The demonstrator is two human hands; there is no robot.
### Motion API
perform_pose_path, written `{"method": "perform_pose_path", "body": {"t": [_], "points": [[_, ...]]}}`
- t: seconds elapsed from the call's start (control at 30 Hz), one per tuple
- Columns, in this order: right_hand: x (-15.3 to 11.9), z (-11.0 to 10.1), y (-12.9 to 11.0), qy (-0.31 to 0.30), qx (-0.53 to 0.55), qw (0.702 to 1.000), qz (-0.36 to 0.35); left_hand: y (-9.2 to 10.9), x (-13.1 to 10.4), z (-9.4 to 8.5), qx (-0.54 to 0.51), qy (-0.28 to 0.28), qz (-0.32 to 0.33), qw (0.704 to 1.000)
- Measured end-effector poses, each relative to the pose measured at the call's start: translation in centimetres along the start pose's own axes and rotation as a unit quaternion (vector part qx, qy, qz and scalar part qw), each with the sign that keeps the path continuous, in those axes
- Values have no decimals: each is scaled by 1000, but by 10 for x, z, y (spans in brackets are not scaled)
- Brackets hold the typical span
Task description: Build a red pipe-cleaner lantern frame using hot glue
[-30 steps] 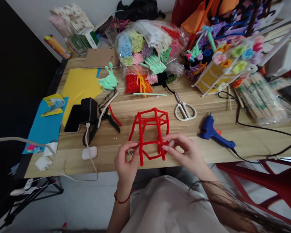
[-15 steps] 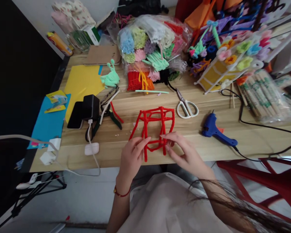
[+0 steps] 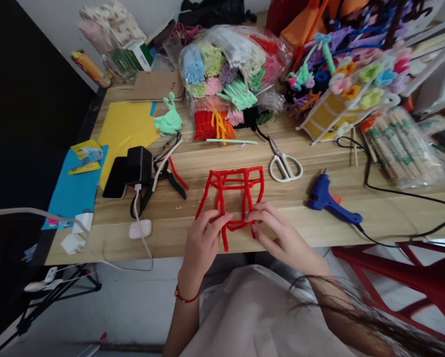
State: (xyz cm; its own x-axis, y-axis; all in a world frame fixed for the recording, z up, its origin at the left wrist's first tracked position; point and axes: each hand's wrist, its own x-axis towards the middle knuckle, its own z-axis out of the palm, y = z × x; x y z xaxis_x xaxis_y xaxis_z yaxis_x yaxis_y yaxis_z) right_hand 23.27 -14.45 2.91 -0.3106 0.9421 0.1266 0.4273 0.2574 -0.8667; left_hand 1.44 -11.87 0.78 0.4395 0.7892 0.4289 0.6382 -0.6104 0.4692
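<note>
A red pipe-cleaner frame stands near the table's front edge, made of several bars joined into an open box shape. My left hand grips its lower left bar between thumb and fingers. On the other side, my right hand pinches the lower right bar near the crossbar. White-handled scissors lie behind and to the right of the frame. Farther right rests a blue glue gun with a black cord.
Pliers, a black phone and a white earbud case lie on the left of the wooden table. Bagged pipe cleaners are at the back, a yellow-and-white flower box and bagged sticks at the right.
The top of the red frame has shifted slightly left and toward me, and its lower left bar end has moved slightly right. Both hands still hold it.
</note>
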Motion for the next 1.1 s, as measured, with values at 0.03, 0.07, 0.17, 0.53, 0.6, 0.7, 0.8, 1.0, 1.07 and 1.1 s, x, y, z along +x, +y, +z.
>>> {"method": "perform_pose_path", "body": {"t": [0.03,0.07,0.17,0.53,0.6,0.7,0.8,1.0,1.07,1.1], "points": [[0,0,0,7,6,1000,3,0,0,1,1,-1,3,1000],[0,0,0,13,12,1000,6,0,0,2,-1,-2,5,1000],[0,0,1,20,19,1000,12,0,0,4,-23,8,1,1000],[-6,3,27,105,131,984,63,-20,-7,9,-331,123,-338,872],[-7,5,31,118,154,979,68,-21,-6,9,-424,80,-377,819],[-7,6,36,137,173,973,68,-16,-2,7,-489,32,-385,782],[-8,6,38,151,182,969,72,-8,3,2,-503,4,-374,779],[-10,5,43,158,199,964,84,-3,8,1,-567,-133,-310,752],[-10,4,44,158,199,963,91,-3,6,3,-551,-173,-300,759],[-10,4,44,159,197,963,94,-2,4,4,-537,-192,-296,766]]}}
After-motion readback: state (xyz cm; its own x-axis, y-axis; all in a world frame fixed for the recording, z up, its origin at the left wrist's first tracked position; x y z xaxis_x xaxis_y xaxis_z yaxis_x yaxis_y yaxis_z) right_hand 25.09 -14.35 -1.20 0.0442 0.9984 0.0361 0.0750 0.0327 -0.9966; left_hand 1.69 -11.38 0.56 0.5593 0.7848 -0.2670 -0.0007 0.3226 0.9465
